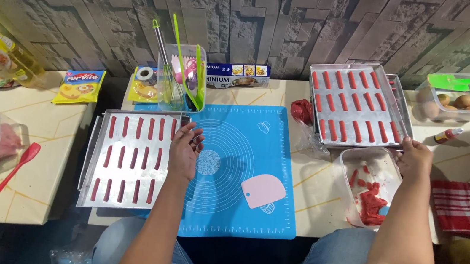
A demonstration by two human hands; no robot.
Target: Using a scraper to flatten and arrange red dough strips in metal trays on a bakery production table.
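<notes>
My left hand lies flat and open on the right edge of the near baking tray, which sits at the left of the blue silicone mat and carries rows of red dough sticks. My right hand grips the near right corner of the far tray, also full of red sticks, with a second tray stacked under it as far as I can tell.

Risks as I see them:
- The far tray is held by one corner only. If I lift it that way it tips and the sticks slide or roll together.
- My left palm is close to the last row. A small drift squashes those sticks.
- The plastic tub of leftover red dough sits just below the far tray, so a low pull could clip its rim.
- The pink scraper lies loose on the mat and would catch a tray set down there.
</notes>
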